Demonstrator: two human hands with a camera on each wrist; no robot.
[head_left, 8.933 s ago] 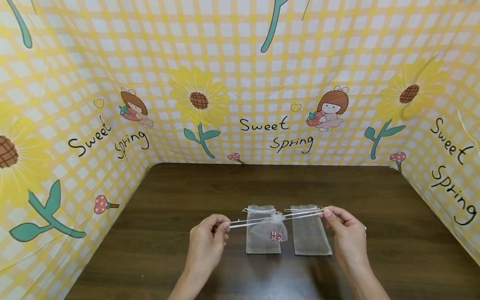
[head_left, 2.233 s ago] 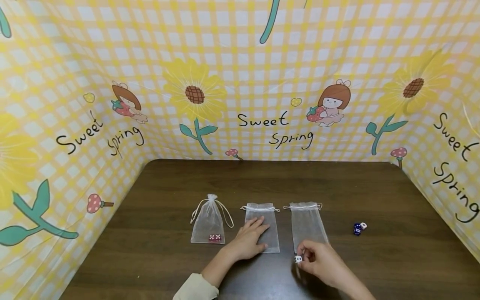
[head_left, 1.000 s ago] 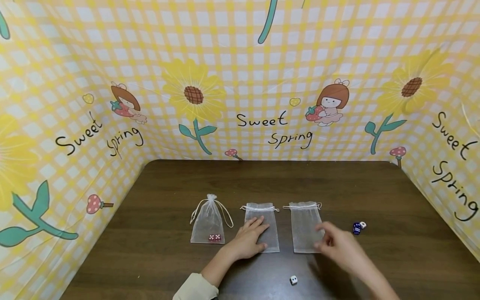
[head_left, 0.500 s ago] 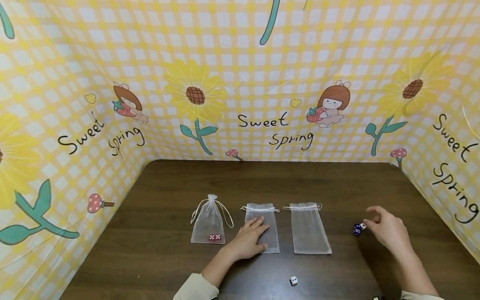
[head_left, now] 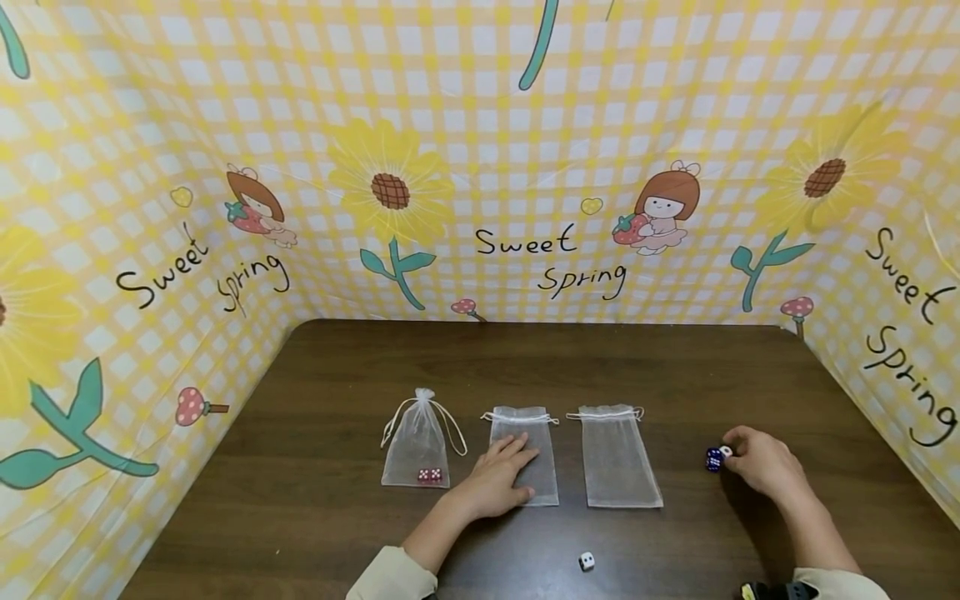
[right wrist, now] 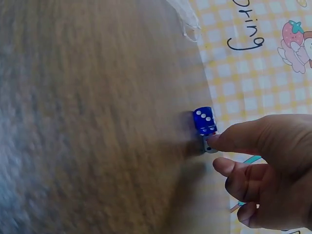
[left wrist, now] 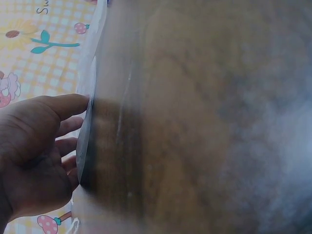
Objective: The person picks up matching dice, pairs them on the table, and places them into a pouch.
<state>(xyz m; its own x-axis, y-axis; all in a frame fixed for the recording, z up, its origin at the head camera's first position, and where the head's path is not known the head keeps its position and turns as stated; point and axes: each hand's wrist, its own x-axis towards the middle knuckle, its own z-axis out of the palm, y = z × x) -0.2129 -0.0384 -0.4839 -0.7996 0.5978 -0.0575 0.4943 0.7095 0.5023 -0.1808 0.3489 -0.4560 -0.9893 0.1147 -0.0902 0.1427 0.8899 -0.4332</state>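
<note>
My left hand (head_left: 497,483) lies with fingers spread on the middle white mesh drawstring bag (head_left: 542,467). In the left wrist view its fingers (left wrist: 73,103) touch the bag's sheer edge. At the right, my right hand (head_left: 768,462) pinches a white die (head_left: 725,452) between thumb and index finger. The right wrist view shows the thumb (right wrist: 234,139) against this white die (right wrist: 209,145); the index fingertip is mostly hidden. Blue dice (head_left: 713,459) sit right beside it, touching or nearly so. Another white die (head_left: 587,562) lies near the front of the table.
A third mesh bag (head_left: 618,462) lies flat, right of the middle one. To the left, a drawn-shut bag (head_left: 412,442) contains red dice (head_left: 430,475). Yellow checked cloth (head_left: 525,150) walls the dark wooden table (head_left: 375,358) at back and sides.
The drawn-shut bag was set down at left. My right hand put one white die at the front, then moved right and closed on the other. My left hand stays on the middle bag.
</note>
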